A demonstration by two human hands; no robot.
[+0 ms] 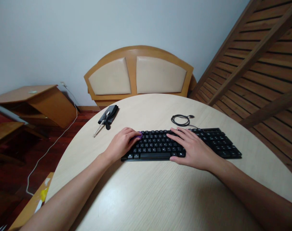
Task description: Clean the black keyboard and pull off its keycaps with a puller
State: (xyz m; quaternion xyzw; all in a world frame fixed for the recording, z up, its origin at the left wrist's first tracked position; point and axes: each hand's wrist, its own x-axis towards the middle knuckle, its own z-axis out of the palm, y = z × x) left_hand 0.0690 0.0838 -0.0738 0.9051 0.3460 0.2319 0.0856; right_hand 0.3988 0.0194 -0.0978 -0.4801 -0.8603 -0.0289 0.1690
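Note:
A black keyboard [155, 149] lies flat on the pale round table [146, 192], its long side toward me. Over its left end, my left hand [122, 143] is closed on a small purple lump [139, 136], pressed against the upper left keys. The fingers hide most of the lump, so I cannot tell its kind. My right hand [193, 146] rests across the right part of the keyboard with fingers spread and the thumb by the front edge. It covers some keys and holds nothing.
Behind the keyboard lies its coiled black cable [181, 120]. A dark folded pouch [109, 115] with a cord and a thin light stick [98, 129] sits at the back left. Beyond the table stand a padded headboard [133, 51] and wooden slats [256, 64].

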